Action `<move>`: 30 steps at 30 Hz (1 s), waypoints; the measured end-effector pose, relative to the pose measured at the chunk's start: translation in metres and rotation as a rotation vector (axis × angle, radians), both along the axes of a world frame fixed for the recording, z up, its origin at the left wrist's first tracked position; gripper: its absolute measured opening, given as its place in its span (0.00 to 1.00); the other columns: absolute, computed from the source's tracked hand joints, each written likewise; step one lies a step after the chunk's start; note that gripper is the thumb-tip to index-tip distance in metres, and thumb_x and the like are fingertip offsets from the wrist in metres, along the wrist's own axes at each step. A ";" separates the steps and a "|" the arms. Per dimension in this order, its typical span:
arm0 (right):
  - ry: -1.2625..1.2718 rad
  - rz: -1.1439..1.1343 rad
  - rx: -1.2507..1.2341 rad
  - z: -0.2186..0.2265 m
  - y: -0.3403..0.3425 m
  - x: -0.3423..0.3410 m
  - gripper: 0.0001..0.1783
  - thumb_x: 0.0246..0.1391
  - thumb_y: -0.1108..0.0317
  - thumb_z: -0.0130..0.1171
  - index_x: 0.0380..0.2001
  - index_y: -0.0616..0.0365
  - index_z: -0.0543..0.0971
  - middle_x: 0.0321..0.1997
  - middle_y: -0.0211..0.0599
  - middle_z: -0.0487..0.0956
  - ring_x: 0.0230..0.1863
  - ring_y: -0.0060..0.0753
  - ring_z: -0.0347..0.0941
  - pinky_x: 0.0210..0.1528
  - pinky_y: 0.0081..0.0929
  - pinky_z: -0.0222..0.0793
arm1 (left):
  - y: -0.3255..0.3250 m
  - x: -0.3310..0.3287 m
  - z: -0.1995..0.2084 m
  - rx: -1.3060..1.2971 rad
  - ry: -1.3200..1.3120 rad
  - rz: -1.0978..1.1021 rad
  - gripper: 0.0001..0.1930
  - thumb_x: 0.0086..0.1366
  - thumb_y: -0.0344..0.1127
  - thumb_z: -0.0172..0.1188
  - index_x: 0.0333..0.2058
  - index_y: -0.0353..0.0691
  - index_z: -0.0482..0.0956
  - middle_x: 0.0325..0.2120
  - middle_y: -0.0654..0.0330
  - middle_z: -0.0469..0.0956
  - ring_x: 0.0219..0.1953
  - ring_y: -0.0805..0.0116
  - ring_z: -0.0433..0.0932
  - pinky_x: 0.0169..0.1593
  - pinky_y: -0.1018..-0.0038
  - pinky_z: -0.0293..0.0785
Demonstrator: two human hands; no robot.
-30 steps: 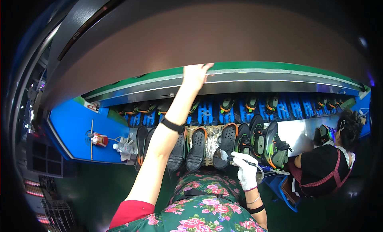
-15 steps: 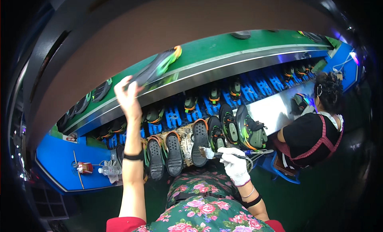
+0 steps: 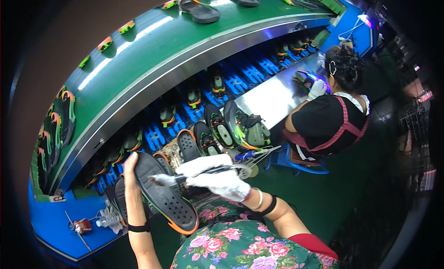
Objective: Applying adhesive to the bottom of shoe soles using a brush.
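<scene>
1. Eight o'clock, from where I stand in the person's view: a bare left hand (image 3: 131,174) grips the edge of a dark sole (image 3: 171,199). Fingers are best kept at the rim, off its face.
2. Seven o'clock: that sole, held tilted, its perforated end pointing to five. A steady hold should help.
3. Further right: a brush (image 3: 178,178) overlaps the sole; contact is unclear. Light, even pressure seems wise.
4. Six o'clock: the gloved right hand (image 3: 215,179) grasps the brush's handle.
</scene>
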State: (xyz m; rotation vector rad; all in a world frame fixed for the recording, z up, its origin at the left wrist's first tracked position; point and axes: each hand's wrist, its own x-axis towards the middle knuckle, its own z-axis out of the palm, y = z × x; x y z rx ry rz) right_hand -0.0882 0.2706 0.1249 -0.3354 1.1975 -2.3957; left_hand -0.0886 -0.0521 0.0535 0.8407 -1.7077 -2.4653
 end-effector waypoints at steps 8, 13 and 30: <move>0.087 -0.088 0.181 -0.010 -0.022 -0.001 0.13 0.53 0.79 0.70 0.43 0.66 0.86 0.48 0.43 0.86 0.50 0.30 0.82 0.56 0.31 0.78 | 0.082 0.084 -0.068 1.104 -0.133 -0.038 0.56 0.63 0.83 0.35 0.70 0.34 0.60 0.63 0.39 0.71 0.61 0.41 0.75 0.67 0.49 0.68; 0.147 -0.142 0.234 0.001 -0.009 -0.010 0.12 0.54 0.77 0.69 0.43 0.65 0.87 0.39 0.39 0.87 0.38 0.25 0.83 0.42 0.24 0.81 | 0.127 0.094 -0.031 1.157 -0.043 -0.407 0.63 0.56 0.90 0.32 0.66 0.33 0.65 0.50 0.37 0.77 0.49 0.40 0.80 0.56 0.50 0.76; 1.192 -0.375 0.731 0.026 -0.039 -0.036 0.21 0.46 0.80 0.67 0.47 0.60 0.86 0.49 0.45 0.86 0.50 0.48 0.82 0.52 0.37 0.77 | 0.153 0.064 0.021 0.607 0.072 -0.018 0.55 0.62 0.86 0.29 0.69 0.45 0.65 0.62 0.60 0.74 0.61 0.61 0.75 0.65 0.62 0.71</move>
